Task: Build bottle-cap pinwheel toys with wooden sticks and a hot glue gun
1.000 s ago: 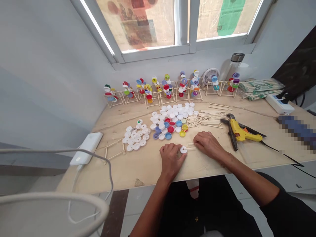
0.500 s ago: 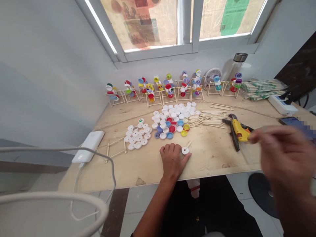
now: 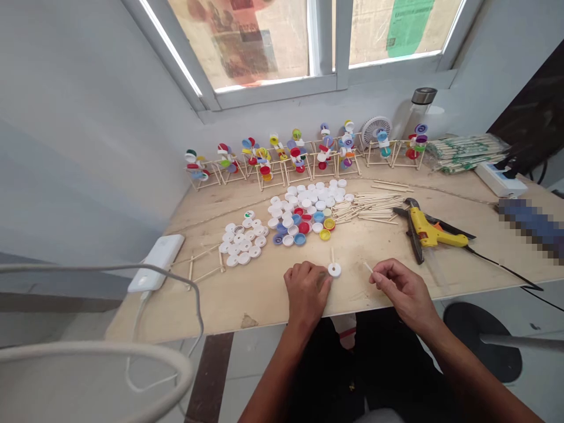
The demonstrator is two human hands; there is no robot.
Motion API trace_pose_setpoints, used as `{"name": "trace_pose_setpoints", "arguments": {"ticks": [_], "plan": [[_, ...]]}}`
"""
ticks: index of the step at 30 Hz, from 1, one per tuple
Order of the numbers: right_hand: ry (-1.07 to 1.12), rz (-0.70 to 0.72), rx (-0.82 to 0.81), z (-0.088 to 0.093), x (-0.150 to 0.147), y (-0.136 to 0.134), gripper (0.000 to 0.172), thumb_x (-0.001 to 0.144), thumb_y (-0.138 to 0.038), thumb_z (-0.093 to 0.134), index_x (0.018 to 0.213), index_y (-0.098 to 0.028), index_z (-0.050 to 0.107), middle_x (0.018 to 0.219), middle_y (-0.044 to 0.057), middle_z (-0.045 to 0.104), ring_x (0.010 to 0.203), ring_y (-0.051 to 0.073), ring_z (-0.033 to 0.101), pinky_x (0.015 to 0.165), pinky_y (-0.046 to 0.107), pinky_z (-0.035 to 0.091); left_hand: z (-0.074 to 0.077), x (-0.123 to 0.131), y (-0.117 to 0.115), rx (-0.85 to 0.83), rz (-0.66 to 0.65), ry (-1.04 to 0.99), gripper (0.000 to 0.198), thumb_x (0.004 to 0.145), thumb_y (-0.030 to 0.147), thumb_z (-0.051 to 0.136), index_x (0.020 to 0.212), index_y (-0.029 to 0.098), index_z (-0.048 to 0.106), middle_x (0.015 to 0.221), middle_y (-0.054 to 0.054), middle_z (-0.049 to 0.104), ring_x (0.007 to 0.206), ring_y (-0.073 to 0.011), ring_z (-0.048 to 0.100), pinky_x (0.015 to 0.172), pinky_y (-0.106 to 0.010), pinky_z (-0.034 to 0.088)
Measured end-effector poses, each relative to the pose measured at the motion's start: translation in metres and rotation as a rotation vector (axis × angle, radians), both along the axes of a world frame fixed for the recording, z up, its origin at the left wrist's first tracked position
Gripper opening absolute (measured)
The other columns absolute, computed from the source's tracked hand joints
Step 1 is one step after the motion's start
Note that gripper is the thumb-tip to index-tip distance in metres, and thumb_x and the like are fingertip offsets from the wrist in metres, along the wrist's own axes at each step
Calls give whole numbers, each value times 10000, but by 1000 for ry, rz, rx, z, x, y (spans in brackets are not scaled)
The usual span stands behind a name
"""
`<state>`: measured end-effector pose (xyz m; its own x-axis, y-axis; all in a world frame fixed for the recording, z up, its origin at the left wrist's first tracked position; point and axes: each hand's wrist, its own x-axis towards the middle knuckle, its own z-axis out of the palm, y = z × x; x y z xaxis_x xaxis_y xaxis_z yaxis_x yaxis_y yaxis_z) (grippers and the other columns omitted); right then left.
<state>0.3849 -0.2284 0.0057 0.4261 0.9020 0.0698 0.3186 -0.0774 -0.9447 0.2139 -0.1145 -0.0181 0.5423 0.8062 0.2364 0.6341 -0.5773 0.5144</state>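
Observation:
A white plastic bottle cap (image 3: 334,269) lies on the plywood tabletop (image 3: 247,305), with a thin wooden stick (image 3: 332,255) pointing out of its far side. My left hand (image 3: 306,294) rests on the board, and its fingertips press against the cap's near left edge. My right hand (image 3: 405,291) is raised a little to the right of the cap. Its thumb and forefinger pinch a short wooden stick (image 3: 368,268), which points left toward the cap and does not touch it.
Loose bottle caps (image 3: 299,214) and wooden sticks (image 3: 365,208) lie beyond my hands. A yellow glue gun (image 3: 434,234) is at right. Several cap-and-stick models (image 3: 299,158) line the back edge. A white power bank (image 3: 154,262) sits at left.
My right hand has left the board and returned with a short stick pinched in its fingers. The stick in the cap has swung from pointing right to pointing away from me.

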Motion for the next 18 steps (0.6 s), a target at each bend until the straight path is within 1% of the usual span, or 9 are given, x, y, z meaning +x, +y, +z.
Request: {"name": "trace_pose_setpoints", "arguments": {"ticks": [2, 5, 7, 8, 10, 11, 13, 15, 18], "plan": [[-27, 17, -24, -3, -2, 2, 186, 892, -365, 509, 829, -200, 568, 767, 15, 589, 720, 175, 527, 660, 275, 415, -1, 4, -7, -13, -14, -25, 42, 788, 227, 602, 781, 219, 643, 819, -14, 625, 831, -189, 537, 835, -379, 335], [-61, 34, -62, -8, -3, 3, 191, 890, -364, 498, 816, -200, 561, 735, 5, 567, 685, 167, 515, 630, 266, 408, 0, 5, -12, -19, -68, -76, 83, 819, 228, 561, 766, 208, 622, 800, -14, 629, 814, -180, 543, 836, -370, 353], [-67, 48, -85, -12, -3, 3, 185, 891, -361, 493, 823, -201, 557, 737, 4, 566, 680, 167, 516, 621, 264, 406, 2, 3, -6, 13, -97, -98, 98, 817, 236, 562, 883, 204, 626, 886, -36, 641, 876, -193, 544, 847, -367, 368], [-69, 54, -94, -13, -3, 3, 181, 892, -358, 491, 827, -201, 554, 741, 4, 567, 683, 167, 517, 619, 262, 405, 4, 1, -1, 42, -125, -93, 180, 806, 241, 575, 976, 200, 617, 972, -55, 639, 942, -209, 537, 867, -372, 370], [-75, 64, -97, -16, -3, 4, 177, 893, -355, 489, 826, -203, 549, 744, 4, 563, 684, 168, 516, 614, 259, 403, 9, -1, 12, 105, -235, -32, 382, 773, 244, 612, 1149, 202, 559, 1179, -84, 587, 1114, -251, 474, 937, -400, 344], [-79, 68, -95, -17, -3, 4, 176, 893, -354, 488, 824, -203, 548, 741, 3, 559, 681, 167, 513, 612, 258, 403, 11, -1, 19, 127, -307, 19, 447, 757, 239, 628, 1193, 210, 535, 1254, -85, 550, 1183, -270, 429, 969, -418, 321], [-81, 74, -90, -17, -3, 5, 177, 893, -352, 488, 816, -203, 545, 727, -2, 549, 667, 163, 505, 607, 255, 400, 14, 0, 31, 149, -424, 119, 478, 740, 223, 639, 1206, 232, 529, 1321, -67, 516, 1261, -292, 362, 1005, -447, 280], [-76, 76, -89, -17, -3, 5, 176, 894, -350, 489, 816, -202, 544, 721, -4, 543, 660, 160, 501, 604, 253, 399, 16, 4, 39, 154, -501, 179, 414, 756, 210, 618, 1163, 250, 555, 1286, -46, 553, 1278, -289, 352, 1022, -466, 249], [-65, 72, -93, -16, -3, 4, 168, 892, -343, 494, 815, -201, 541, 721, -6, 541, 661, 158, 500, 604, 251, 397, 16, 10, 42, 170, -537, 198, 271, 800, 211, 568, 1064, 266, 597, 1118, -27, 647, 1229, -268, 416, 1039, -499, 202]]}}
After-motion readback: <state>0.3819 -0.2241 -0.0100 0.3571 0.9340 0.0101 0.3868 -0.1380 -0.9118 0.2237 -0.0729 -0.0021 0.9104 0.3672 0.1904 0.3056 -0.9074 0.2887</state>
